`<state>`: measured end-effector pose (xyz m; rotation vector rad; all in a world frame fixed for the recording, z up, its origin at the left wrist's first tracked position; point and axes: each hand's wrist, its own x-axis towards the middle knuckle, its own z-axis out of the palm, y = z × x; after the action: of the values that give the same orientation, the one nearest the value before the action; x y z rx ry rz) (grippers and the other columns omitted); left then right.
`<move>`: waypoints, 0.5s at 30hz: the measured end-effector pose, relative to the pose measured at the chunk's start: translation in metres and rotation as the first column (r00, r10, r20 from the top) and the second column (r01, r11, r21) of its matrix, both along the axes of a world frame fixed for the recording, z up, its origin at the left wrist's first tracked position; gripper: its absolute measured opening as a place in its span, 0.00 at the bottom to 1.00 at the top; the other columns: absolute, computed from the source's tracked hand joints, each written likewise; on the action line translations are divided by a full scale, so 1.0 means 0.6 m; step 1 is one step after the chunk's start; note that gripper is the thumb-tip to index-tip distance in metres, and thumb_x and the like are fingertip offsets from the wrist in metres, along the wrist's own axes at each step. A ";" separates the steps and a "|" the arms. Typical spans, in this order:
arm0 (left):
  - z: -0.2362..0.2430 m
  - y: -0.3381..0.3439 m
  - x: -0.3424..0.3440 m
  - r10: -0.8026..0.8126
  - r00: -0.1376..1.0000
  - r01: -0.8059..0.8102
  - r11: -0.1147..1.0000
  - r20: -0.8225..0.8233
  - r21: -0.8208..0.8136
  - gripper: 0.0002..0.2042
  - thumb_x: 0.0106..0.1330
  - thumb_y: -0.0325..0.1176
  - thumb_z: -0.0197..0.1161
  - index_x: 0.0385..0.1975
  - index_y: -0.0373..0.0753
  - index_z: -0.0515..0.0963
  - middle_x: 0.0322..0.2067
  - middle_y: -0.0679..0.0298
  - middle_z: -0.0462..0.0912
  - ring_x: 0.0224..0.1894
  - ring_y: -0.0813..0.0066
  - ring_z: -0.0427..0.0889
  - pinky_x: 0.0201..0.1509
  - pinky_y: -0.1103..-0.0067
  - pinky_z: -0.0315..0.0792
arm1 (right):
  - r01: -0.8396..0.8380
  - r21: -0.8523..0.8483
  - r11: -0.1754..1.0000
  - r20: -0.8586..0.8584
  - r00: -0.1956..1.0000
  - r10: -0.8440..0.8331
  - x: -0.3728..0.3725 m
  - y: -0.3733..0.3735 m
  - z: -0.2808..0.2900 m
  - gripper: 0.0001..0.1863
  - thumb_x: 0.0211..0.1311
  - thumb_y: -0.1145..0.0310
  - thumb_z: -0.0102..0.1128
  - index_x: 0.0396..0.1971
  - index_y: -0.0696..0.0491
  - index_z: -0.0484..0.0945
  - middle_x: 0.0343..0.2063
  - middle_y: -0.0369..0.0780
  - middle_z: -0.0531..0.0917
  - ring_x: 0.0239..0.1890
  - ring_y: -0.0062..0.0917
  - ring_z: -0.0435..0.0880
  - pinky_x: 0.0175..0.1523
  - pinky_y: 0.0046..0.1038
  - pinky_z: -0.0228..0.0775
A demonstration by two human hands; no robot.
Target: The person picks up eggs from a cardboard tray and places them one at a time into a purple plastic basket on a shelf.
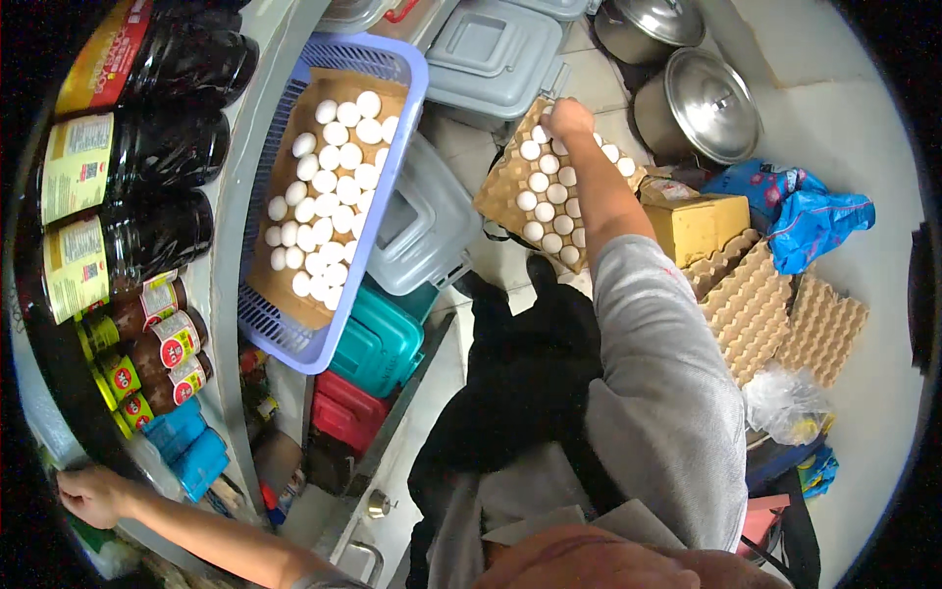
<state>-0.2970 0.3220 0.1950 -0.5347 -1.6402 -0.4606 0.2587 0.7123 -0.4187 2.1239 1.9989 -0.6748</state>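
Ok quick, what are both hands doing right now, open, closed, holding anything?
Left hand: looks closed; whether it holds anything cannot be told.
Right hand: at the far side of the egg tray; grip cannot be told.

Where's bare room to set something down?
Bare: the upper grey lid, between lavender basket and steel pots; floor patch between the lower grey bin and egg tray. Crowded: right side, with cardboard trays, yellow box, blue bags.

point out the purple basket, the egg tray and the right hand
Purple basket (416, 86): head view, the rim's upper right side
Egg tray (503, 188): head view, bare cardboard near its left corner
Right hand (569, 119): head view, back of the hand
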 end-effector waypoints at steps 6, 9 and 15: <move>-0.001 0.005 0.013 -0.012 1.000 0.012 1.000 0.017 -0.012 0.18 0.65 0.49 0.60 0.34 0.40 0.87 0.34 0.59 0.88 0.34 0.65 0.85 0.39 0.73 0.76 | 0.423 -0.463 0.779 -0.836 0.084 -0.543 0.066 -0.054 -0.003 0.18 0.61 0.56 0.60 0.40 0.56 0.80 0.31 0.40 0.83 0.31 0.27 0.83 0.31 0.29 0.78; 0.010 -0.011 -0.015 -0.023 0.999 0.023 1.000 0.030 0.001 0.17 0.65 0.48 0.59 0.34 0.41 0.87 0.35 0.59 0.88 0.34 0.65 0.85 0.40 0.73 0.76 | 0.408 -0.580 0.705 -0.813 -0.250 -0.525 0.092 -0.034 0.002 0.17 0.61 0.57 0.59 0.41 0.56 0.80 0.30 0.40 0.84 0.33 0.29 0.84 0.32 0.31 0.77; -0.010 0.016 0.030 -0.102 0.994 0.103 0.995 0.043 -0.011 0.18 0.66 0.48 0.57 0.34 0.39 0.86 0.35 0.59 0.88 0.35 0.64 0.84 0.42 0.72 0.76 | 0.041 0.024 0.999 -0.372 0.928 -0.029 0.038 -0.012 0.006 0.17 0.57 0.56 0.60 0.46 0.45 0.81 0.39 0.43 0.86 0.43 0.31 0.85 0.45 0.37 0.78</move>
<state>-0.2789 0.3319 0.1893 -0.6246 -1.6627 -0.5403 0.2812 0.7051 -0.4153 2.1851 2.1647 -1.1352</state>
